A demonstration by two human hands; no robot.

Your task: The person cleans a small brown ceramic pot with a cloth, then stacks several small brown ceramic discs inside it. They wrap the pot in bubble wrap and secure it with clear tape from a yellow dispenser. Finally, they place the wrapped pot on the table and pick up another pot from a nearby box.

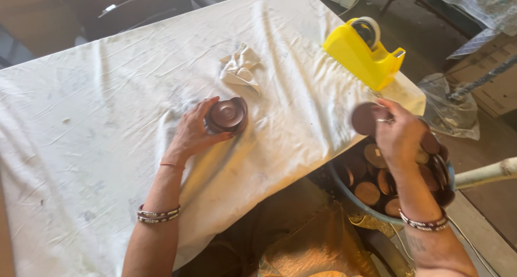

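Note:
My left hand (193,131) rests on the white cloth and grips a small stack of brown clay lids or saucers (228,114) from its left side. My right hand (399,132) is raised at the table's right edge, above a blue-rimmed tub (353,197) filled with several similar brown clay discs. It pinches one brown disc (364,118) between thumb and fingers. Both wrists wear bracelets, and a ring shows on the right hand.
A white wrinkled cloth (107,110) covers the table. A crumpled white rag (240,67) lies just beyond the stack. A yellow tape dispenser (364,53) sits at the far right corner. Plastic wrap and cardboard boxes lie on the floor at right.

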